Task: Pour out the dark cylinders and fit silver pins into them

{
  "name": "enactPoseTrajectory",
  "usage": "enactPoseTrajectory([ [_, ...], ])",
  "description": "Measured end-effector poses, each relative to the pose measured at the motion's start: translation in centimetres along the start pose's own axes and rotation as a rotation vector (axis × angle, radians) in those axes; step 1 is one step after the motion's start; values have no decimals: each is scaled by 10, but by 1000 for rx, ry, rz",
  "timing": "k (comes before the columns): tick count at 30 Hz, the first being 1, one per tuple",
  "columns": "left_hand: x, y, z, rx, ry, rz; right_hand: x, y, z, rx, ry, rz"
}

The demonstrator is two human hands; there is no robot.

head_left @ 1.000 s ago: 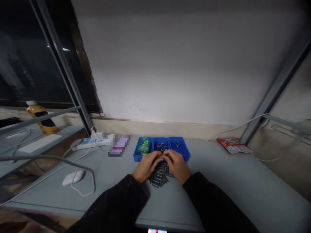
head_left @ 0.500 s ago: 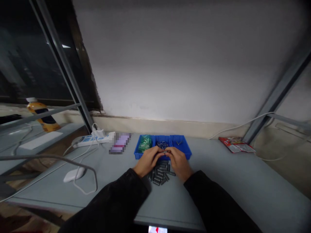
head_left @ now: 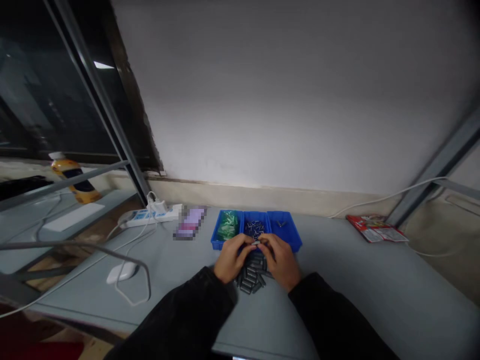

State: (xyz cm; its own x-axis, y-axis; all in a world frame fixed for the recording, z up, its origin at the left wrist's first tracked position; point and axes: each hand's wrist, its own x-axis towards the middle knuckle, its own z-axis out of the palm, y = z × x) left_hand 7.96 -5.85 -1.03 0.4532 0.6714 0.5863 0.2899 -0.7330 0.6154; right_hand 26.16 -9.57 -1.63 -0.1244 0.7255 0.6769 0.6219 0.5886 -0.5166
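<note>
We find a small part (head_left: 256, 243) lying lengthwise roughly nine-to-three o'clock. The left hand (head_left: 233, 255), aimed toward two, and right hand (head_left: 280, 258), toward ten, fingertip-pinch it.

The piece (head_left: 256, 243) between the 2 hands (head_left: 231, 257) (head_left: 281, 262) is too small to identify; they partly hide dark cylinders (head_left: 249, 280); pixelation blurs the purple object (head_left: 191, 223).

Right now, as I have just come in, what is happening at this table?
Someone's left hand and right hand together hold a small pale piece, its kind unclear. Dark cylinders lie piled on the table nearer the camera; beyond stand three blue bins, with green material in the leftmost.
</note>
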Motion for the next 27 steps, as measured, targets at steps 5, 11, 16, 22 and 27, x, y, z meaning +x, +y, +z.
enactPoseTrajectory([
  [5,-2,-7,4,8,-18,29,2,3,-5,-16,-124,-61],
  [11,-3,-6,4,-38,-38,64,2,3,-7,-4,-112,-64],
  [16,-2,-7,0,-34,-35,103,-1,6,-1,-46,-112,-58],
  [22,-2,-7,-1,-4,-10,141,1,8,3,-84,-107,-54],
  [27,0,-6,-1,9,-30,147,5,3,-9,-142,-133,-92],
])
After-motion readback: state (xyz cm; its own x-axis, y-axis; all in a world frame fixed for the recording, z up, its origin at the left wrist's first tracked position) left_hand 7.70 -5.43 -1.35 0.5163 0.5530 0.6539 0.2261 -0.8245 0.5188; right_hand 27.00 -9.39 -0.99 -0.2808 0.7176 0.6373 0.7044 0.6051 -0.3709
